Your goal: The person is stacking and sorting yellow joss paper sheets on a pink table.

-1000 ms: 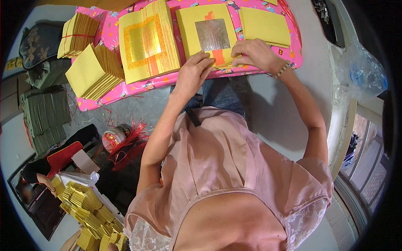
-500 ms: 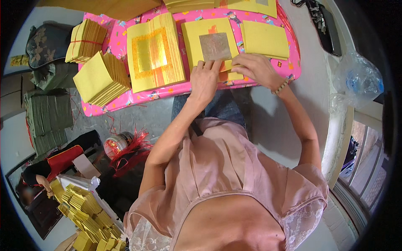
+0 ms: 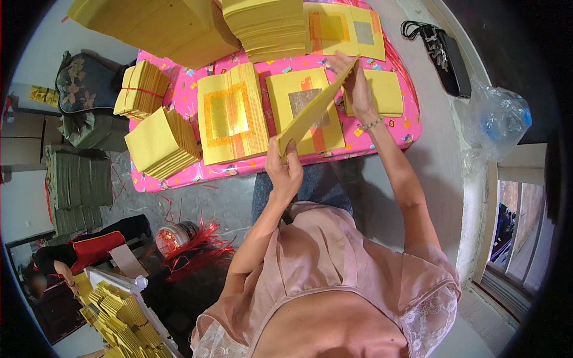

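A folded sheaf of yellow paper [image 3: 316,110] is raised on edge and slants across the table between my two hands. My left hand [image 3: 283,172] pinches its near lower corner, thumb on the side facing me. At the far end, my right hand [image 3: 359,92] lies along the sheaf with fingers stretched behind it; its thumb is hidden. Beneath lies a yellow sheet stack [image 3: 322,143] with an orange stripe and a silver square. Left of it stands a thick yellow stack [image 3: 233,113] with a gold square, and a folded yellow pad [image 3: 391,95] rests on the right.
The table wears a pink patterned cover [image 3: 179,184]. Tied yellow bundles [image 3: 140,89] and fanned folded papers [image 3: 161,143] sit at its left; tall yellow stacks [image 3: 265,30] line the back. Red strands spill from a bucket [image 3: 176,237]. Another person in black and red [image 3: 95,244] works lower left.
The yellow sheaf, flat on the stack before, is now lifted and tilted. My right hand has moved to its far end, my left to the near corner. The view has shifted slightly.
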### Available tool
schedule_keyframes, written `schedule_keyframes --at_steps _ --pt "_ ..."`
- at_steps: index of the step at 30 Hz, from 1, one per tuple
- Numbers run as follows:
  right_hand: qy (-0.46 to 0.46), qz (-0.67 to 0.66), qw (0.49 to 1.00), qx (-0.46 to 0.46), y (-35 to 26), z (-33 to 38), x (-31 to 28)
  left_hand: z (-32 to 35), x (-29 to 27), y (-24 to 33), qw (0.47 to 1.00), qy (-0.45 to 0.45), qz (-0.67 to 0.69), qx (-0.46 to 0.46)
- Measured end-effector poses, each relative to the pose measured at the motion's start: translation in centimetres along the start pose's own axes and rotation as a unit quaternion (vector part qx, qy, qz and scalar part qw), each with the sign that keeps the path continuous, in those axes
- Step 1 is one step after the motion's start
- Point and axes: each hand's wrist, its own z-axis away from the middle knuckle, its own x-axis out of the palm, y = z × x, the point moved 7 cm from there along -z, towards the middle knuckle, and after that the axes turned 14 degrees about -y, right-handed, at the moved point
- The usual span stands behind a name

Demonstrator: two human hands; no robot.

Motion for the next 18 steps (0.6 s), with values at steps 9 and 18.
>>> schedule_keyframes --at_steps 9,18 --pt "0.047 0.009 0.999 0.020 2.4 -0.2 -0.4 0.3 0.3 -1.2 0.996 0.058 0.047 0.051" --pt "0.001 -0.009 1.000 0.011 4.1 -1.7 0.2 1.1 2.1 -3.9 0.999 0.025 0.035 0.033"
